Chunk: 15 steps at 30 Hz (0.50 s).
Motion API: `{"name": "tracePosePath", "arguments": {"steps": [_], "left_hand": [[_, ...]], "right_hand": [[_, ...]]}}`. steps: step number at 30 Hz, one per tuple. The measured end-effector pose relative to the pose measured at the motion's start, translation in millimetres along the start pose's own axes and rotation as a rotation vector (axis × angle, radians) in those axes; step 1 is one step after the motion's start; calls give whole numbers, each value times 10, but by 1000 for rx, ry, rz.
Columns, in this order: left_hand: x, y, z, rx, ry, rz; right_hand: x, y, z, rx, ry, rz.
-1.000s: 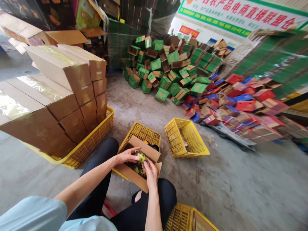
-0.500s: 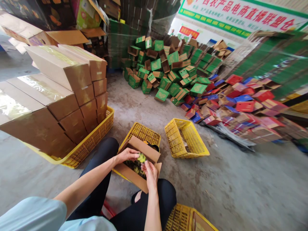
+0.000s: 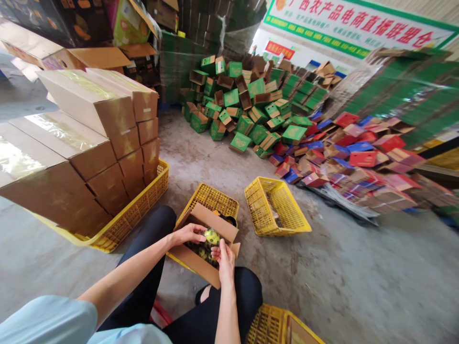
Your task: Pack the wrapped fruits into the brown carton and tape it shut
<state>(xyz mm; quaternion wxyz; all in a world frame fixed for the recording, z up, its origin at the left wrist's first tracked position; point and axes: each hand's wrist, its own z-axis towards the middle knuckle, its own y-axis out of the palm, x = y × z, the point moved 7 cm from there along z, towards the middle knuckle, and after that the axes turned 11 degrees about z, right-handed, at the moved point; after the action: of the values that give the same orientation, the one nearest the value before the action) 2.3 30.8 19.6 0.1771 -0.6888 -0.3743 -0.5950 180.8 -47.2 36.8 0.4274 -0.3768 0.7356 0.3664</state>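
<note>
A round yellow-green fruit (image 3: 212,236) in a dark-spotted, clear-looking wrapper is held up just above an open cardboard box (image 3: 201,263). My left hand (image 3: 190,234) pinches its left side between thumb and fingers. At its right edge, my right hand (image 3: 224,260) has its thumb and curled fingers closed on the wrapper. More wrapped fruit (image 3: 202,252) lies inside the box below, partly covered by my hands. The box, flaps raised, rests tilted between my knees on a yellow plastic crate (image 3: 218,197).
Stacked taped cartons (image 3: 122,117) fill a long yellow crate (image 3: 143,203) at left. Another yellow crate (image 3: 294,210) stands to the right, and one more (image 3: 267,325) by my right knee. Heaps of green boxes (image 3: 240,142) and red and blue boxes (image 3: 362,157) lie ahead.
The fruit has turned and lifted slightly, showing a rounder, smoother side with the wrapper tighter over it. My right fingers have shifted a little; the view has moved slightly.
</note>
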Motion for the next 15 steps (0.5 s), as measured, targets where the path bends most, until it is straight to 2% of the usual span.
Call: {"name": "tracePosePath", "arguments": {"steps": [7, 15], "left_hand": [[107, 43, -50, -34, 29, -49], [27, 41, -6, -11, 4, -159]], "right_hand": [[-8, -1, -29, 18, 4, -79], [-19, 3, -36, -25, -62, -323]]}}
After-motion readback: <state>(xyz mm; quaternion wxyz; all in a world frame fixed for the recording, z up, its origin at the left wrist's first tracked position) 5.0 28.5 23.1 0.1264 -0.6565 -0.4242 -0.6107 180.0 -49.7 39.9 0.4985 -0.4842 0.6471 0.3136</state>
